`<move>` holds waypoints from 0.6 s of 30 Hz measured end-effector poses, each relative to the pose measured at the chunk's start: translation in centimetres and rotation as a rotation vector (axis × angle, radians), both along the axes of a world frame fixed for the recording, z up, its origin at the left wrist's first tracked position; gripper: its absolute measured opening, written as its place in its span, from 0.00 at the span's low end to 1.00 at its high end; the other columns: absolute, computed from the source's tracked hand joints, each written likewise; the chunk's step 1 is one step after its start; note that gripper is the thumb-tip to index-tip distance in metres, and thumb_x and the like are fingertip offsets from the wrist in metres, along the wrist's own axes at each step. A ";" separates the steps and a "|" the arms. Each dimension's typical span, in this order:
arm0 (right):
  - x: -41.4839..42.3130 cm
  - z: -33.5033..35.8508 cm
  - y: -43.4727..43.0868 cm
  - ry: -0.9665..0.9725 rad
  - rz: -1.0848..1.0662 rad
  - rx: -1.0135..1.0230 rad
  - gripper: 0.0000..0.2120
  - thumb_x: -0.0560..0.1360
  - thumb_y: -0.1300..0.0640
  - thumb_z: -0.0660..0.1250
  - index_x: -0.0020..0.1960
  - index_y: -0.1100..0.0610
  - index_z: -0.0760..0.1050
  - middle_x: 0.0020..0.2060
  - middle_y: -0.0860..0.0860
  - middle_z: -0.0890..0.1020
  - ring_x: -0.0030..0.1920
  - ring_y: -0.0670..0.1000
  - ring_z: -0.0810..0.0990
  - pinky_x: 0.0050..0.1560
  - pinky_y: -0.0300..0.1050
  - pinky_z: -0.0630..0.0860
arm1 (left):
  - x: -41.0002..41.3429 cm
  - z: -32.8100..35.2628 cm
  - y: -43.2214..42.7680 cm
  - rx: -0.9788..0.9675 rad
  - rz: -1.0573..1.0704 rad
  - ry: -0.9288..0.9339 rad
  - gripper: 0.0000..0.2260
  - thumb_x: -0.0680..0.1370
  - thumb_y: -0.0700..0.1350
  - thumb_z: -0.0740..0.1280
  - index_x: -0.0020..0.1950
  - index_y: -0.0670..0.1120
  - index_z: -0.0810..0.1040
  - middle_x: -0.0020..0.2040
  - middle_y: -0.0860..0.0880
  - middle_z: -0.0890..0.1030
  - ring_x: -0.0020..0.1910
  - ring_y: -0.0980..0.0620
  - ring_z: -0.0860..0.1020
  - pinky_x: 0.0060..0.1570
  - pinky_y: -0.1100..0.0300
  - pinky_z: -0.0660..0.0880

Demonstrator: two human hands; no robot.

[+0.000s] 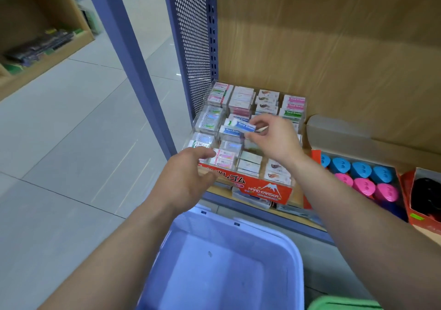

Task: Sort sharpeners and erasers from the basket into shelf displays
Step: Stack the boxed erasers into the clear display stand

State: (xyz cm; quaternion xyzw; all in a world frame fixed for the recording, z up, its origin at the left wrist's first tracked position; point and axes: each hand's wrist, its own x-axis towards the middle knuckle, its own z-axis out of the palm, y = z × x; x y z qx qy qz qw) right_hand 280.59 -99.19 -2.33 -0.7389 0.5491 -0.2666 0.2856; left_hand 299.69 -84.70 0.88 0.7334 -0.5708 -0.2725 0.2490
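Shelf: wooden board [297, 194] with a wood back panel and a blue metal front edge.
Left end: clear eraser display [262, 186] with a red front, its compartments packed with erasers.
Under its front: flat packs [253, 199], blurred.
Middle: open cardboard box [346, 140], just beside the display, holding 4 blue sharpeners [360, 169] and 3 pink sharpeners [364, 185].
Right end: red box [411, 210] of black items.

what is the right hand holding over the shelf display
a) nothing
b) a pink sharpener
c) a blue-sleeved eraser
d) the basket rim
c: the right hand pinches a blue-sleeved eraser marked "hard eraser" between its fingertips, above the clear eraser display.
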 end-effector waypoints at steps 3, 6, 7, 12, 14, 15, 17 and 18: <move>2.0 -0.8 -3.8 0.218 -0.015 -0.150 0.15 0.76 0.48 0.72 0.62 0.49 0.80 0.53 0.48 0.84 0.50 0.50 0.82 0.48 0.48 0.80 | 0.8 -0.4 0.1 0.019 -0.024 -0.069 0.18 0.78 0.49 0.72 0.68 0.54 0.77 0.64 0.55 0.78 0.64 0.54 0.75 0.61 0.60 0.70; 3.2 -1.8 -5.9 0.319 -0.004 -0.179 0.14 0.78 0.52 0.70 0.62 0.51 0.80 0.58 0.53 0.79 0.54 0.55 0.79 0.50 0.48 0.78 | 1.1 -0.7 0.1 0.037 -0.018 -0.065 0.18 0.77 0.50 0.71 0.67 0.55 0.77 0.63 0.54 0.79 0.63 0.54 0.76 0.61 0.59 0.71; 3.4 -2.1 -6.2 0.331 -0.006 -0.192 0.13 0.79 0.53 0.69 0.62 0.51 0.80 0.58 0.54 0.78 0.54 0.56 0.79 0.49 0.47 0.78 | 1.1 -0.8 0.1 0.045 -0.023 -0.068 0.18 0.77 0.50 0.71 0.67 0.55 0.77 0.63 0.54 0.79 0.62 0.54 0.76 0.61 0.59 0.72; 3.5 -2.5 -5.8 0.440 0.054 -0.214 0.14 0.81 0.47 0.63 0.64 0.47 0.80 0.59 0.52 0.75 0.60 0.57 0.74 0.54 0.51 0.77 | 0.8 -0.8 0.0 0.082 -0.039 -0.036 0.18 0.77 0.50 0.71 0.67 0.55 0.77 0.65 0.55 0.78 0.62 0.54 0.76 0.61 0.59 0.73; 3.1 -1.6 -5.1 0.499 0.083 -0.174 0.16 0.82 0.46 0.60 0.66 0.46 0.79 0.62 0.53 0.73 0.64 0.57 0.70 0.59 0.53 0.75 | 0.3 -0.5 0.0 0.084 -0.064 -0.043 0.18 0.78 0.50 0.71 0.68 0.55 0.76 0.65 0.56 0.77 0.62 0.54 0.76 0.59 0.61 0.72; 2.9 -1.1 -4.7 0.526 0.087 -0.172 0.17 0.82 0.46 0.60 0.67 0.45 0.78 0.64 0.53 0.73 0.65 0.58 0.69 0.60 0.54 0.75 | -0.1 -0.3 -0.1 0.085 -0.071 -0.038 0.18 0.78 0.50 0.71 0.68 0.54 0.76 0.65 0.56 0.78 0.61 0.54 0.76 0.58 0.61 0.72; 1.6 0.4 -3.0 0.553 0.080 -0.187 0.17 0.81 0.45 0.60 0.67 0.46 0.77 0.65 0.54 0.73 0.67 0.58 0.69 0.61 0.54 0.75 | -1.3 0.5 0.2 0.099 -0.087 -0.010 0.17 0.78 0.50 0.70 0.68 0.54 0.76 0.63 0.55 0.78 0.57 0.53 0.78 0.54 0.60 0.76; 0.8 1.0 -1.9 0.540 0.077 -0.182 0.17 0.81 0.45 0.60 0.68 0.46 0.77 0.66 0.54 0.73 0.67 0.59 0.70 0.62 0.54 0.74 | -1.9 0.9 0.4 0.112 -0.098 0.001 0.17 0.78 0.49 0.70 0.67 0.53 0.76 0.62 0.55 0.79 0.54 0.52 0.79 0.52 0.59 0.78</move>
